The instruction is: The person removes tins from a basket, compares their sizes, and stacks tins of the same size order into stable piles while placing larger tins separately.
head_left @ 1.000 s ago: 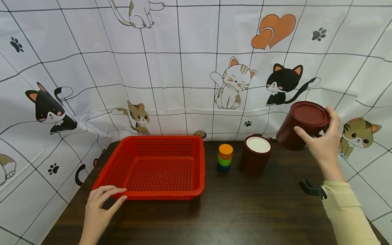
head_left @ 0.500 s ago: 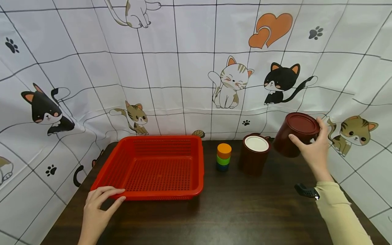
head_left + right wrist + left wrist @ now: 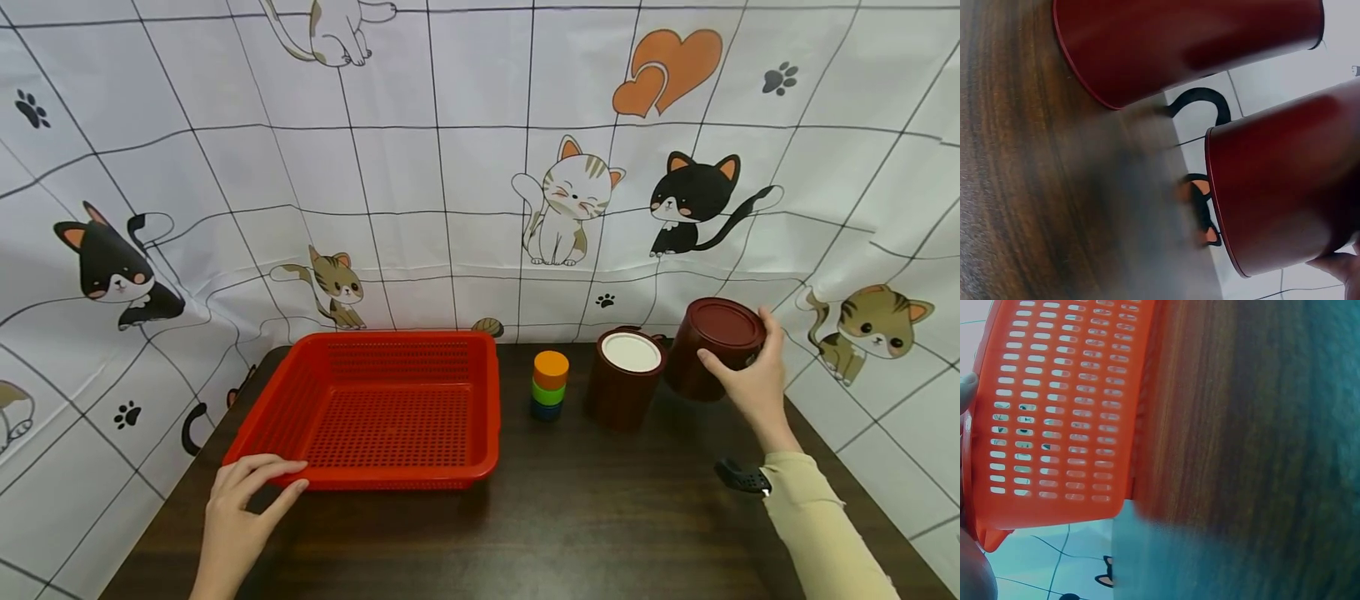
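Note:
My right hand (image 3: pixel 757 392) grips a dark red canister (image 3: pixel 693 358) near its top, thumb on the near side and fingers round the far side. In the right wrist view this canister (image 3: pixel 1279 187) hangs tilted, its lower rim off the dark table. Just left of it stands a second dark red canister (image 3: pixel 624 398) with a white round top. My left hand (image 3: pixel 242 510) pinches the near left rim of a red plastic basket (image 3: pixel 397 477), which holds nothing. The left wrist view shows the basket's slotted wall (image 3: pixel 1054 507) close up, with fingertips at its rim.
A small stack of orange, green and dark blue round pieces (image 3: pixel 550 386) stands between the basket and the second canister. Behind the dark wooden table (image 3: pixel 570 517) hangs a white cat-print sheet (image 3: pixel 480 183), which also covers both sides.
My right hand has lowered the canister and brought it left, nearer the second canister, and it leans less. My left hand stays on the basket rim.

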Demonstrator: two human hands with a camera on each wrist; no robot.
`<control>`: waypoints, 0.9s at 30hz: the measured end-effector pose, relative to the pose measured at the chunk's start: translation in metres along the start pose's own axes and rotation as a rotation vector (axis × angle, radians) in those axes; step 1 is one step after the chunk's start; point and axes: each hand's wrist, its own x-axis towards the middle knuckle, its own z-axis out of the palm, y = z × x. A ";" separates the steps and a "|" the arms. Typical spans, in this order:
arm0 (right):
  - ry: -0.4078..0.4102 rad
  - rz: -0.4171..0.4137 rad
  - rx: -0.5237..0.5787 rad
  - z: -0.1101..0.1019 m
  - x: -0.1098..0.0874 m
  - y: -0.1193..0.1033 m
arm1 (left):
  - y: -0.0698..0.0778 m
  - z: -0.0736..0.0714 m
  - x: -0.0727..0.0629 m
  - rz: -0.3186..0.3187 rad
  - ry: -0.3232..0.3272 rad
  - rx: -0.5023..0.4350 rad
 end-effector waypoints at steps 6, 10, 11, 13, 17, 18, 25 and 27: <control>-0.007 0.019 -0.005 0.004 -0.005 0.007 | 0.000 0.000 0.000 0.004 0.002 -0.005; -0.015 0.027 -0.015 0.004 -0.008 0.009 | 0.000 0.000 0.000 0.005 0.001 -0.005; -0.019 0.027 -0.016 0.004 -0.009 0.009 | 0.000 0.000 0.000 0.005 0.002 -0.005; -0.035 0.023 -0.019 0.004 -0.010 0.011 | 0.000 0.000 0.000 0.006 0.002 -0.003; -0.079 0.037 -0.034 0.003 -0.015 0.015 | 0.000 0.000 0.000 0.002 0.006 0.002; -0.087 0.041 -0.035 0.003 -0.016 0.016 | -0.001 0.000 0.000 0.000 0.006 0.004; -0.127 0.045 -0.053 0.003 -0.020 0.021 | -0.001 0.001 0.000 -0.005 0.007 -0.006; -0.136 0.038 -0.057 0.003 -0.020 0.022 | -0.001 0.001 0.000 -0.001 0.009 -0.009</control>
